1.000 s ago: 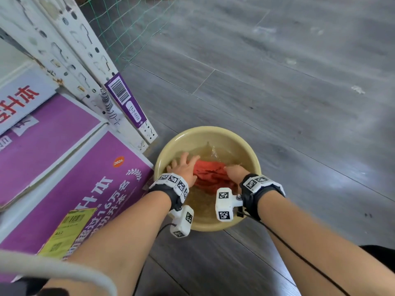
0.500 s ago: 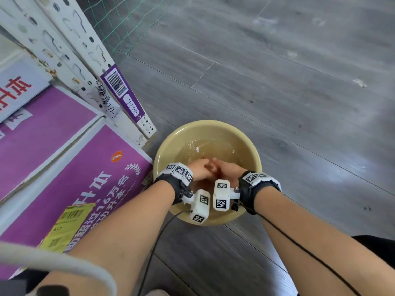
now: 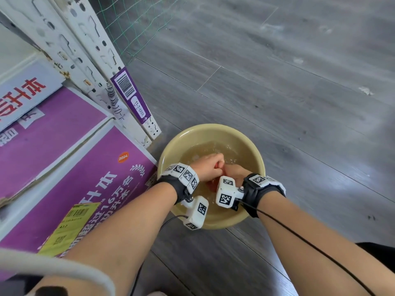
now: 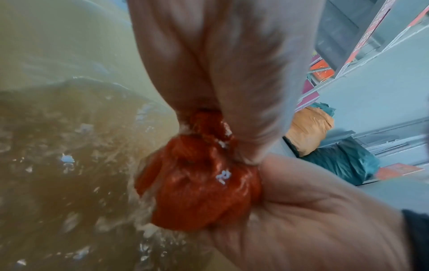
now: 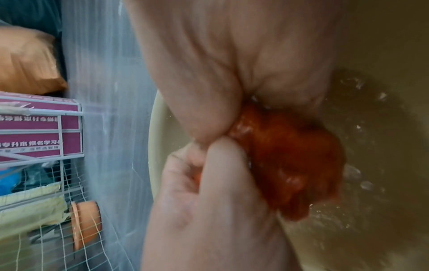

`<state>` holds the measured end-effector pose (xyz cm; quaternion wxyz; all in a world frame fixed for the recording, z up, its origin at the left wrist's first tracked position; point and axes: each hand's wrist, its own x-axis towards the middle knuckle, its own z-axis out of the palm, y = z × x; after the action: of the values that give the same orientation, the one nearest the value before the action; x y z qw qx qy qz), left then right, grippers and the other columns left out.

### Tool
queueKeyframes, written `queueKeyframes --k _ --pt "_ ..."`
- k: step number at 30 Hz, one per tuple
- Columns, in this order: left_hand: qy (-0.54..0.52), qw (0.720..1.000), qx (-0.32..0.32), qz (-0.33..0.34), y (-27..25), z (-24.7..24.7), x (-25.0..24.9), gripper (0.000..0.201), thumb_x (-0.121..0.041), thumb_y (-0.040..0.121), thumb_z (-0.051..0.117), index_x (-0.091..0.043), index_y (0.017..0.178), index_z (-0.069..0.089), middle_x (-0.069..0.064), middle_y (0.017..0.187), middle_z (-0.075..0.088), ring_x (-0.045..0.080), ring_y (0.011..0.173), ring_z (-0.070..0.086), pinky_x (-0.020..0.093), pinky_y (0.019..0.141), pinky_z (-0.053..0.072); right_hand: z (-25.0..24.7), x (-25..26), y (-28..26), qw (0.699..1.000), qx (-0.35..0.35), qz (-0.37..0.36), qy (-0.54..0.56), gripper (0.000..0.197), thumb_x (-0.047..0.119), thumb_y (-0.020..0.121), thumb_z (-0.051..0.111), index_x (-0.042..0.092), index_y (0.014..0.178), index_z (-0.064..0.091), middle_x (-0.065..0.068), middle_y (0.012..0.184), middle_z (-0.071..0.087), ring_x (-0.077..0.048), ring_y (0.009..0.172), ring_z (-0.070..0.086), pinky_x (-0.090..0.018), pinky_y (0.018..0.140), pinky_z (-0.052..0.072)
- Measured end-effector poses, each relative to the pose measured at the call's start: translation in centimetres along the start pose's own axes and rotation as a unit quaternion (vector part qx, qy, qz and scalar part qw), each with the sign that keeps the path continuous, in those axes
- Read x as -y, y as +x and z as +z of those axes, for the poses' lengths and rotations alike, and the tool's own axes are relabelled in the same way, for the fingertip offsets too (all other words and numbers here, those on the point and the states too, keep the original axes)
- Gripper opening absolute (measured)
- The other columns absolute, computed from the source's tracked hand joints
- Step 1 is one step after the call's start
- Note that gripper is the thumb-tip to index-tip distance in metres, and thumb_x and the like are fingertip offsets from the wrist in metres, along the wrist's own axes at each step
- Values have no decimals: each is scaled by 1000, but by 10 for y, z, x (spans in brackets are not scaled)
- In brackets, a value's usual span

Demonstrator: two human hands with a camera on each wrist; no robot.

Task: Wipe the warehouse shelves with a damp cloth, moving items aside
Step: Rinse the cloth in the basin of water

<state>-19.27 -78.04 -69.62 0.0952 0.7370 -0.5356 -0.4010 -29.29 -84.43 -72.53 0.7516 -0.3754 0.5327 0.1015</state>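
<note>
A red cloth is bunched into a wet ball between both fists, just above murky brown water in a yellow basin on the floor. My left hand grips one end of the cloth. My right hand grips the other end, fist against fist. In the head view only a sliver of the cloth shows under the hands. Water splashes under the ball in both wrist views. From the left wrist, my left hand comes down from above and my right hand sits below right.
A white slotted shelf upright with a purple barcode label stands left of the basin. Purple boxes lie on the low shelf beside it. Green netting hangs behind. Grey plank floor spreads to the right.
A second ago both hands lay spread on the cloth in the water. They have since drawn together and closed into fists, bunching the cloth into a ball.
</note>
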Motion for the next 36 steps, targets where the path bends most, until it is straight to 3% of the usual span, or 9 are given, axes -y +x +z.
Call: queueKeyframes --k 4,6,10,16,19,22,25,31,36 --pt "44 999 -12 -27 0 3 30 17 -6 86 50 -18 85 39 -1 93 45 19 85 44 24 61 31 -3 2 -11 998 -22 -14 -65 21 14 101 36 9 108 56 -7 102 59 -17 79 54 -26 69 47" --pt "106 989 -9 -102 -1 9 39 24 -1 84 50 -21 95 43 0 107 43 23 100 45 28 79 35 -7 1 -14 992 -52 -18 -113 37 17 100 39 4 133 47 -15 132 53 -23 96 55 -32 82 47" --pt "173 975 35 -134 5 21 48 75 -2 84 53 -31 146 22 -5 155 21 28 138 27 49 112 24 -16 3 -16 971 -104 -46 -212 43 22 101 36 0 137 43 -19 140 47 -32 127 48 -35 102 42" --pt "219 930 164 -245 15 29 45 45 -14 89 56 -16 134 51 8 146 42 32 144 16 52 118 9 -18 3 -23 969 -116 -43 -213 45 23 101 36 -2 138 41 -20 143 43 -33 132 41 -40 110 36" --pt "213 944 154 -202 8 14 30 36 -14 91 55 -13 127 57 10 143 44 32 139 30 39 113 29 -15 5 -28 976 -111 -63 -175 41 19 101 38 2 137 44 -16 142 45 -31 131 43 -36 110 36" --pt "123 975 122 -136 -4 -16 18 13 -10 82 65 -14 95 63 10 104 65 25 93 61 30 77 48 -8 9 -29 979 -106 -97 -147 37 23 99 43 10 133 51 -8 138 51 -27 128 46 -39 112 34" --pt "-79 979 141 -128 -18 -43 12 27 -4 83 65 -9 110 63 9 101 69 17 79 64 28 78 53 2 17 -34 976 -86 -129 -152 38 27 98 43 11 131 54 -5 136 52 -23 127 47 -41 112 33" --pt "-437 891 93 -80 -51 -72 -9 27 9 87 57 -1 112 60 13 99 70 21 91 70 28 90 55 2 19 -18 990 -77 -105 -51 80 74 73 46 10 119 62 -13 116 66 -30 107 62 -47 102 44" --pt "-588 803 -64 -80 -64 -85 -16 23 13 87 52 -3 101 62 9 84 72 11 73 72 20 76 58 24 40 -64 995 -41 -93 -7 61 55 96 33 3 114 60 -15 107 64 -30 100 62 -39 89 50"
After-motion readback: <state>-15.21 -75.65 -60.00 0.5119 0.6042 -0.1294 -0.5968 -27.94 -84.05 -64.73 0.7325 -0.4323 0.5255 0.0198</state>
